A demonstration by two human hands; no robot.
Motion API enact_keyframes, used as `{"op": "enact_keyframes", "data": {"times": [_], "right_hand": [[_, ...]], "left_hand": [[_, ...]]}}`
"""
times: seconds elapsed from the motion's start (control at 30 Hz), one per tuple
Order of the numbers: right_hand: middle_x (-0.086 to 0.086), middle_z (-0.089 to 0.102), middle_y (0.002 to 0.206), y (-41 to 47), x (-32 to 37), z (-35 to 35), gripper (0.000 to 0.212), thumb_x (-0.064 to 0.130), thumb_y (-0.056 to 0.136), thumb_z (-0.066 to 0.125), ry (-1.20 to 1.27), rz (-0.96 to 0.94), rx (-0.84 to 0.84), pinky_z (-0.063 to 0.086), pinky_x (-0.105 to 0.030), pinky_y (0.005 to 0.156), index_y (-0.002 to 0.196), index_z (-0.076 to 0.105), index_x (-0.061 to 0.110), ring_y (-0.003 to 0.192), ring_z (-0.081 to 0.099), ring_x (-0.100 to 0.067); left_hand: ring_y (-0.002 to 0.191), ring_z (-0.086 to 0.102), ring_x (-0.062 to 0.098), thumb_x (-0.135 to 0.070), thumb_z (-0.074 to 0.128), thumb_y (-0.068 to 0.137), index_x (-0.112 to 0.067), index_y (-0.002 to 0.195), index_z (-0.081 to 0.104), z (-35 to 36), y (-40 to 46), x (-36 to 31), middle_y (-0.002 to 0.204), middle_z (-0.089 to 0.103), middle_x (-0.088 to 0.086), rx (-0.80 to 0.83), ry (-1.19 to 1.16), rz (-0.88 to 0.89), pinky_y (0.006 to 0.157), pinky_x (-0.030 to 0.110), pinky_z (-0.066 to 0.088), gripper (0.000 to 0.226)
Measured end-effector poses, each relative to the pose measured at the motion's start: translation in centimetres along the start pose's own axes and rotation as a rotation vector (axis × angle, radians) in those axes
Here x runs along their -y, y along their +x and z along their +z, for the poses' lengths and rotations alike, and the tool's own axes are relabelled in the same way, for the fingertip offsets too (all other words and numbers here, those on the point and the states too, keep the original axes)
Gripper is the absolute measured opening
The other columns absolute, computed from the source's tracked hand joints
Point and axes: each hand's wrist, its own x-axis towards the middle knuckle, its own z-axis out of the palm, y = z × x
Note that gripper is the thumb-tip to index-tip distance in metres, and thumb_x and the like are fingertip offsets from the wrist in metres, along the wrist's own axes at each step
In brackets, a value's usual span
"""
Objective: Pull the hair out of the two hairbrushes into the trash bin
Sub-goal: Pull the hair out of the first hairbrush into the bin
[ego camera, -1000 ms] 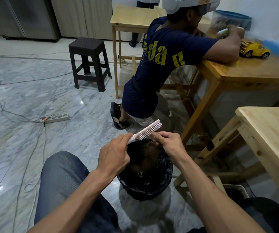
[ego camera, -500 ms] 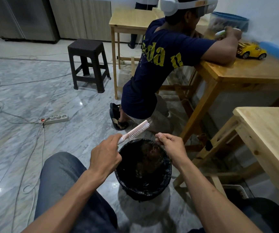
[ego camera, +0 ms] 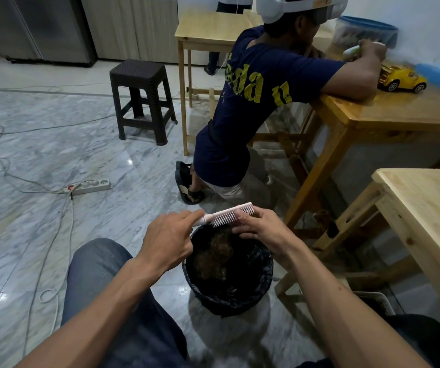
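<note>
A pale pink hairbrush lies almost level over the far rim of the trash bin, bristles pointing down. My left hand grips its handle end. My right hand rests its fingers on the bristles near the brush tip. The bin is black, lined with a dark bag, and stands on the floor between my knees. A clump of brown hair lies inside it. A second hairbrush is not in view.
A person in a navy shirt kneels just beyond the bin, leaning on a wooden table with a yellow toy car. Another wooden table stands at my right. A dark stool, a power strip and cables are on the marble floor.
The brush has swung from a raised tilt to nearly level. My right hand moved from the bin's rim up to the bristles. Brown hair now shows in the bin.
</note>
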Motion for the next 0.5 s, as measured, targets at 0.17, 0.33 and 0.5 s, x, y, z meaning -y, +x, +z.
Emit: {"op": "enact_keyframes", "data": {"times": [0.17,0.33,0.5], "right_hand": [[-0.010,0.073,0.076,-0.1,-0.8,-0.2,0.018,0.016,0.091,0.078,-0.025,-0.054,-0.099,0.053,-0.020,0.059,0.104,0.078,0.004,0.061,0.064,-0.013],[-0.005,0.070,0.068,-0.2,-1.5,0.4,0.015,0.013,0.099,0.068,-0.155,-0.071,-0.132,0.050,-0.019,0.058,0.108,0.078,0.005,0.055,0.061,-0.009],[-0.003,0.073,0.068,-0.1,-1.9,0.1,0.016,0.016,0.100,0.068,-0.483,-0.071,-0.146,0.053,-0.023,0.061,0.102,0.081,0.023,0.058,0.063,-0.010]], "left_hand": [[0.060,0.046,0.019,0.002,0.064,0.075,-0.032,0.116,0.060,-0.3,0.4,1.3,0.087,0.068,-0.013,-0.006,0.010,0.062,0.062,0.036,0.038,0.053],[0.063,0.051,0.019,0.006,0.066,0.074,-0.031,0.114,0.066,-0.8,1.1,2.2,0.094,0.071,-0.015,-0.046,0.056,0.081,0.066,0.036,0.039,0.055],[0.067,0.051,0.019,0.002,0.066,0.076,-0.031,0.112,0.068,-0.9,1.7,2.6,0.099,0.072,-0.015,-0.031,0.143,0.113,0.068,0.037,0.040,0.049]]}}
